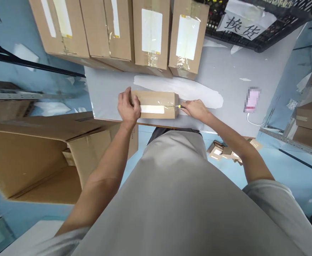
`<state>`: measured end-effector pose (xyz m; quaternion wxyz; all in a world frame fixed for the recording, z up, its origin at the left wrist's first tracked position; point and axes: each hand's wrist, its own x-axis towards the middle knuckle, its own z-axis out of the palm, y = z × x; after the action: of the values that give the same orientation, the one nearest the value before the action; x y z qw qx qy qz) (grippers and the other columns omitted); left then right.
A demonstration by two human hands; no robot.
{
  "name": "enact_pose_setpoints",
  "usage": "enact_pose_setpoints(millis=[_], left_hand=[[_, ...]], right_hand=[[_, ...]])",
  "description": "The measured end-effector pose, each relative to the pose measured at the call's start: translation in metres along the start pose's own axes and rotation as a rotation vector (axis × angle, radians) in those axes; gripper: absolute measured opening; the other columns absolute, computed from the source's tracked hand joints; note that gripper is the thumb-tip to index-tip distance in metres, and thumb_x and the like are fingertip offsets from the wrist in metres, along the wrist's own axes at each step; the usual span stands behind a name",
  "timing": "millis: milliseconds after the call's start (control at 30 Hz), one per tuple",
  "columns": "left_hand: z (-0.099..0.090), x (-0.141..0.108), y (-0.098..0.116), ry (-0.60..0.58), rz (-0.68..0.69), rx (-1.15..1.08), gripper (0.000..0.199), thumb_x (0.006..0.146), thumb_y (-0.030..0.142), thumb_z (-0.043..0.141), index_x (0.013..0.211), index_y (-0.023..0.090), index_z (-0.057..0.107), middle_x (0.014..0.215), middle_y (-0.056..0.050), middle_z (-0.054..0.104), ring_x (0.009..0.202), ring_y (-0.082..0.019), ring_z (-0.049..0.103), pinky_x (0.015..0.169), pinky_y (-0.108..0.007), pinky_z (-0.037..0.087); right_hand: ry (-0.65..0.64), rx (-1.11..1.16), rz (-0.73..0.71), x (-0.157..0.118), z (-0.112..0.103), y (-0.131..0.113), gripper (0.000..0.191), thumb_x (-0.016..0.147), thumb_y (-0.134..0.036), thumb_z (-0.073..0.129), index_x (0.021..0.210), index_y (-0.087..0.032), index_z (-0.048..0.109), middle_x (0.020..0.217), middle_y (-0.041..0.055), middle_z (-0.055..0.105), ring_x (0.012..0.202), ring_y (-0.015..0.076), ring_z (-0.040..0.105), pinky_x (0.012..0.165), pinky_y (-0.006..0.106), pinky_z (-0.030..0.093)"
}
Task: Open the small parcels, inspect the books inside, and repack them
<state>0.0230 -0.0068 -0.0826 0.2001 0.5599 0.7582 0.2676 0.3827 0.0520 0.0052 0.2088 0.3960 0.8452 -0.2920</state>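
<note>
A long cardboard box (156, 96) with a white label (152, 109) and clear tape lies near the table's front edge. Around its left end, my left hand (128, 106) is closed, thumb on the near part and fingers over the far side. My right hand (195, 108) pinches a yellow box cutter (181, 106) at the box's right end. Its thin blade meets the taped seam there; most of the handle is hidden in my fingers.
Several taped cartons (152, 35) line the table's back. A black crate (236, 32) with a handwritten sign stands back right. A pink device (252, 99) with a white cable lies right. A large open carton (33, 160) stands left, and small boxes (222, 151) lie on the floor.
</note>
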Motion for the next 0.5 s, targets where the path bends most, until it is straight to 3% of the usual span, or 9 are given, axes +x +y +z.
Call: enact_pose_setpoints(millis=[133, 267, 367, 500], left_hand=[[0.002, 0.000, -0.006, -0.026, -0.004, 0.084, 0.080, 0.114, 0.084, 0.040, 0.159, 0.021, 0.060, 0.146, -0.009, 0.074, 0.145, -0.028, 0.067, 0.129, -0.048, 0.051], [0.001, 0.000, -0.006, -0.043, -0.009, 0.112, 0.082, 0.115, 0.081, 0.030, 0.161, 0.020, 0.060, 0.152, -0.011, 0.072, 0.148, -0.030, 0.065, 0.131, -0.049, 0.049], [-0.001, -0.002, 0.000, -0.051, -0.056, 0.131, 0.073, 0.116, 0.071, 0.035, 0.164, 0.021, 0.059, 0.154, -0.015, 0.071, 0.149, -0.035, 0.066, 0.134, -0.055, 0.049], [-0.004, -0.002, 0.012, -0.067, -0.130, 0.076, 0.064, 0.112, 0.068, 0.049, 0.161, 0.028, 0.063, 0.156, -0.016, 0.069, 0.156, -0.037, 0.062, 0.138, -0.053, 0.047]], right_hand=[[0.038, 0.040, -0.015, 0.003, 0.018, 0.007, 0.053, 0.126, -0.051, 0.033, 0.152, -0.021, 0.068, 0.139, 0.0197, 0.082, 0.114, 0.0338, 0.079, 0.082, 0.035, 0.046], [0.042, 0.037, -0.053, 0.006, 0.025, 0.020, 0.052, 0.126, -0.051, 0.035, 0.151, -0.019, 0.068, 0.137, 0.0194, 0.081, 0.113, 0.0326, 0.079, 0.081, 0.034, 0.044], [0.040, 0.025, -0.070, 0.007, 0.033, 0.034, 0.051, 0.126, -0.048, 0.035, 0.150, -0.018, 0.069, 0.138, 0.0200, 0.081, 0.113, 0.0320, 0.078, 0.079, 0.033, 0.041], [0.109, 0.120, 0.004, 0.002, 0.057, 0.051, 0.045, 0.126, -0.044, 0.039, 0.142, -0.017, 0.071, 0.134, 0.0184, 0.082, 0.110, 0.0312, 0.078, 0.076, 0.033, 0.037]])
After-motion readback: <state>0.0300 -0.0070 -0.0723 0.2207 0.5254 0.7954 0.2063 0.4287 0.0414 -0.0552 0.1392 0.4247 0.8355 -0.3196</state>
